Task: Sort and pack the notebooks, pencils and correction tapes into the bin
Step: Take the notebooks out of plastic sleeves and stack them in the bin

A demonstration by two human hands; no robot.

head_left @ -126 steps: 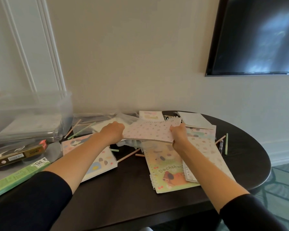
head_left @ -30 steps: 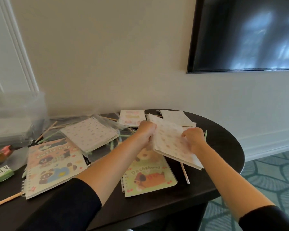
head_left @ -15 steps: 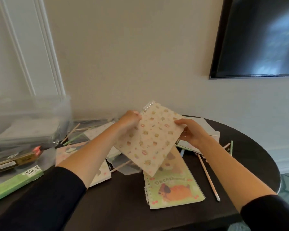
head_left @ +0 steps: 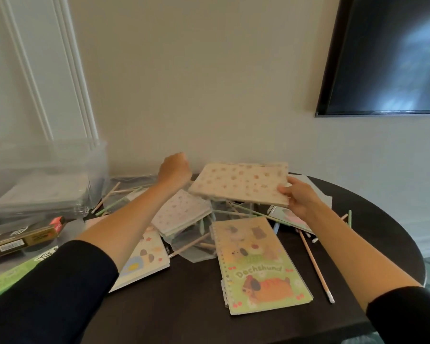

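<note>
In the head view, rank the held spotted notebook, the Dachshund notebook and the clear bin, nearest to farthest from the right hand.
1. Spotted notebook: gripped by the right hand.
2. Dachshund notebook: lying flat, toward the person.
3. Clear bin: far left.

The dark rounded tabletop (head_left: 382, 244) carries a Dachshund notebook (head_left: 261, 266) near its front edge, a long pencil (head_left: 316, 266) just right of it, a second notebook (head_left: 144, 261) further left — and a clear bin (head_left: 47, 184) at the back-left corner, with loose pencils (head_left: 106, 197) beside it.
</note>
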